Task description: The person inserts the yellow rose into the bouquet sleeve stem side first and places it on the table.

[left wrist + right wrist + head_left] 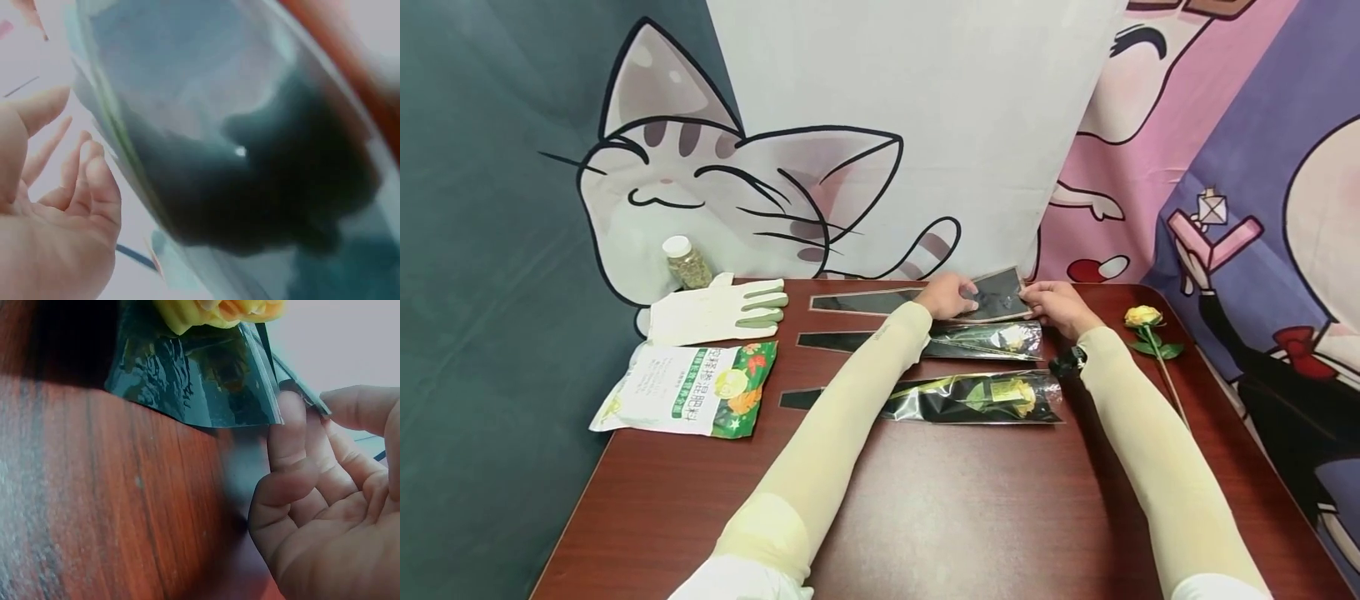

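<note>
With 12 o'clock pointing to the counter's far edge, we are seeing the flat black flower sleeve (1002,293) lying at the back of the counter (947,500), its wide mouth facing 3 o'clock and its narrow tail running toward 9 o'clock. Our right hand (1062,307) is pinching the mouth's edge between thumb and fingers, so the sleeve is stretching away from it toward 9 o'clock. Our left hand (947,297) is spreading over the sleeve's middle, thumb apart and fingers loosely bending; the wide part is lying at its 3 o'clock, the tail at its 9 o'clock. It is gripping nothing that we are seeing, and we are not able to tell how firmly it is touching the film.

Just toward 6 o'clock from the flat sleeve, a wrapped rose (1011,337) is lying parallel to it, and beyond that, nearer us, a wrapped yellow rose (1018,395) is lying the same way. At our right hand's 3 o'clock, a loose yellow rose (1143,316) is resting, its stem slanting toward 5 o'clock.

Toward our left hand's 9 o'clock, white-and-green gloves (707,315) are lying flat. A white-lidded jar (689,265) is leaning at their 11 o'clock, and a printed fertilizer bag (677,392) is lying at their 7 o'clock.
</note>
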Demonstrator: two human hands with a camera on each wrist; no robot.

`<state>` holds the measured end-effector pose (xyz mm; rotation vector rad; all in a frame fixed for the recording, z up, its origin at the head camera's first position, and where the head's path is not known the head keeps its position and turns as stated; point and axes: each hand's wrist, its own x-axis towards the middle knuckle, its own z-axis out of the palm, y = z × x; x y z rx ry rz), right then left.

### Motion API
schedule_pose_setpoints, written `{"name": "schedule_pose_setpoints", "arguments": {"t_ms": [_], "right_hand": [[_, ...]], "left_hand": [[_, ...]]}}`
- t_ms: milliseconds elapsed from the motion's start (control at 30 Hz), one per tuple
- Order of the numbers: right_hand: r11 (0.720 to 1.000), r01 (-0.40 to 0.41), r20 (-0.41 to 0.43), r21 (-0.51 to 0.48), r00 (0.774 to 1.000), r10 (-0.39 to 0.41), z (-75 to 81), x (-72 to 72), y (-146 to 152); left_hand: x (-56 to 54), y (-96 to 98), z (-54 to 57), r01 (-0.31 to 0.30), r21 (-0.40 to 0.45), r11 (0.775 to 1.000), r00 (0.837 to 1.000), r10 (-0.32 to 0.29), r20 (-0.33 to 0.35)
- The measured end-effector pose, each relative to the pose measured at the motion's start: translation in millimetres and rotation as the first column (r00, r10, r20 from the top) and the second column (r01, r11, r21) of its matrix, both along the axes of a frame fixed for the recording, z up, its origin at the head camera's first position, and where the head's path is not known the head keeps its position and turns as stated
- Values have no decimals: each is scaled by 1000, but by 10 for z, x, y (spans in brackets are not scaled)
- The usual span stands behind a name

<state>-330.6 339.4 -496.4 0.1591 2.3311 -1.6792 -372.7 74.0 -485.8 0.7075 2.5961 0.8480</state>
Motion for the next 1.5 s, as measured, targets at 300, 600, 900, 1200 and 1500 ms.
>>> {"name": "schedule_pose_setpoints", "arguments": {"t_ms": [300,600,900,1200,1500], "right_hand": [[997,55,-1,48,998,-55,19,-20,10],[969,5,-122,248,992,26,101,-28,-92],[961,-26,-140,276,988,67,68,-30,-145],[964,-35,-160,262,984,79,80,-7,-163],[965,-50,-143,257,986,90,68,26,-119]], "left_hand": [[177,332,70,-67,250,966,989,32,141],[315,503,-7,-243,487,839,915,32,402],[259,574,-59,-341,432,835,881,123,456],[247,585,-45,-396,384,834,863,194,467],[180,638,-50,-448,334,830,829,245,503]]}}
